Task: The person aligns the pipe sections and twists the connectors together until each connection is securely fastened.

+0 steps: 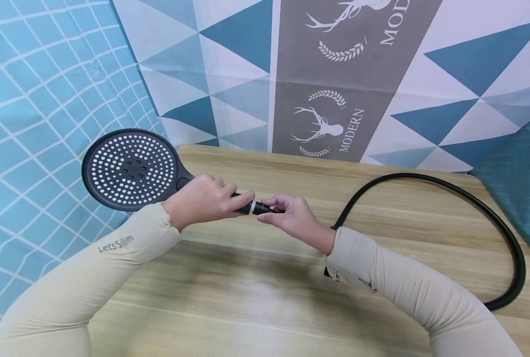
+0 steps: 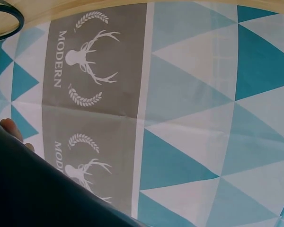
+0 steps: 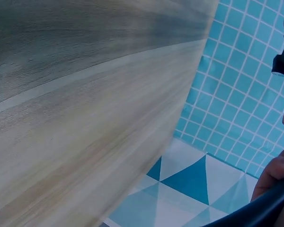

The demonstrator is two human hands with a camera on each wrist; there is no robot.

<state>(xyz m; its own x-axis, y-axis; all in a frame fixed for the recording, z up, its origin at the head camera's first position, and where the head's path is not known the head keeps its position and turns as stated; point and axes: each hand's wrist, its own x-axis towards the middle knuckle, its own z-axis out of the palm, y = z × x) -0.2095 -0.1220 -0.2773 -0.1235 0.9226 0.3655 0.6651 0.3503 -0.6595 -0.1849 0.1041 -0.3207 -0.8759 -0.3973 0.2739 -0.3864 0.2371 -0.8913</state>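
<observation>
Above the wooden tabletop [image 1: 256, 297], left hand's [image 1: 202, 201] fingers wrap the handle [image 1: 244, 209] of the shower head [image 1: 132, 169]; right hand [image 1: 297, 218] pinches its small black end piece [image 1: 260, 208]. Fine detail too small: seating unclear. Judgement: brace handle, keep parts aligned, pinch lightly. Hose [image 1: 400, 175] loops at right.

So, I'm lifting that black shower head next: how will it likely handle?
The black shower head will probably feel head-heavy, since its broad disc sits at one end of a slim handle. It is likely stiff, jutting past the left hand with no visible sag. Its smooth-looking surface might slip if wet.
</observation>
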